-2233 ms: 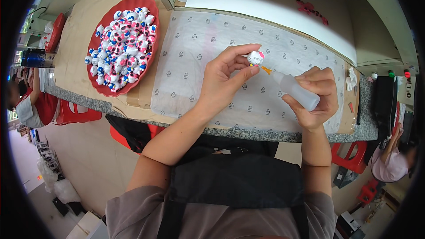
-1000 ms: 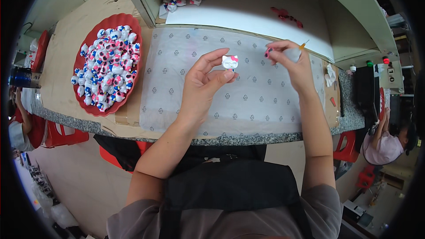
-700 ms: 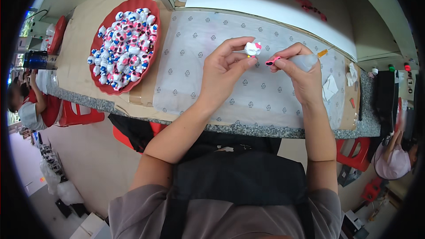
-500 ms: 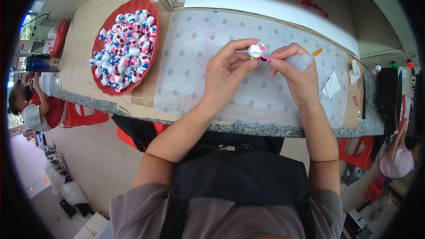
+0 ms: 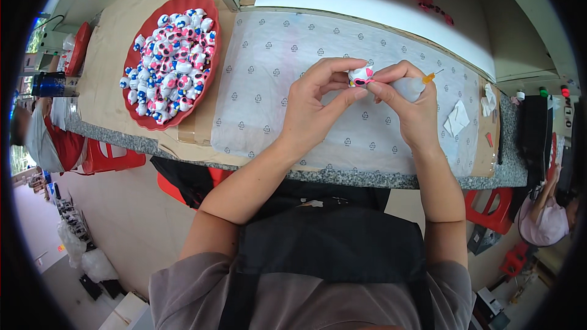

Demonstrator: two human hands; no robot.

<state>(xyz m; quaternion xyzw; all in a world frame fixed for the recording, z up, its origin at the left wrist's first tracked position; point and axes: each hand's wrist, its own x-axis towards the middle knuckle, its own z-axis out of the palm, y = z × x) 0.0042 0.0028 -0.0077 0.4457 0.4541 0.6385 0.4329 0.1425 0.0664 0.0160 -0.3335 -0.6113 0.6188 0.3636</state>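
Observation:
Between thumb and fingers, my left hand (image 5: 309,104) holds a small white cat-head figurine (image 5: 359,73) with a pink bow. Tiny pink sunglasses with dark lenses (image 5: 359,82) lie against the front of the figurine. My right hand (image 5: 416,113) pinches the sunglasses' right end with thumb and forefinger. Tucked in that same hand is a translucent squeeze bottle (image 5: 408,88) with an orange needle tip (image 5: 429,77) pointing up and to the right. Both hands are above a white printed sheet (image 5: 257,98). Fingers partly hide the figurine.
A red scalloped tray (image 5: 162,124) piled with similar figurines stands at left. Crumpled white tissue (image 5: 456,118) lies right of my hands. Behind the sheet, a shelf (image 5: 367,15) holds more figurines and pink sunglasses (image 5: 428,7). Other people sit at far left and far right.
The sunglasses, earlier just below the figurine, now sit against its front. The figurine has turned and moved slightly right, and my right hand has shifted slightly left with the bottle.

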